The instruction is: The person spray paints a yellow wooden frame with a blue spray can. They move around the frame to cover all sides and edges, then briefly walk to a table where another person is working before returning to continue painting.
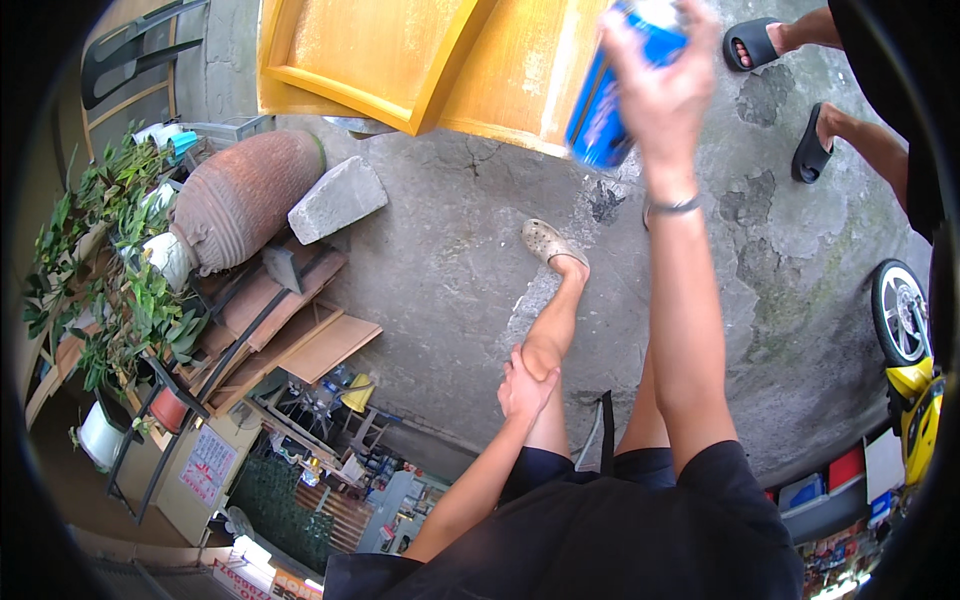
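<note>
My right hand is closed around a blue spray can, which is tilted and slightly smeared by motion. The can's pale top end is up by my fingers. It hangs over the right edge of a yellow wooden panel on the ground. On that panel leans a yellow wooden frame with a raised rim. My left hand rests on my left knee, its fingers lying over the kneecap and holding no object.
A big ribbed clay jar lies on its side at left, beside a concrete block, stacked boards and potted plants. Another person's sandalled feet stand at upper right. A yellow vehicle with a wheel is at far right.
</note>
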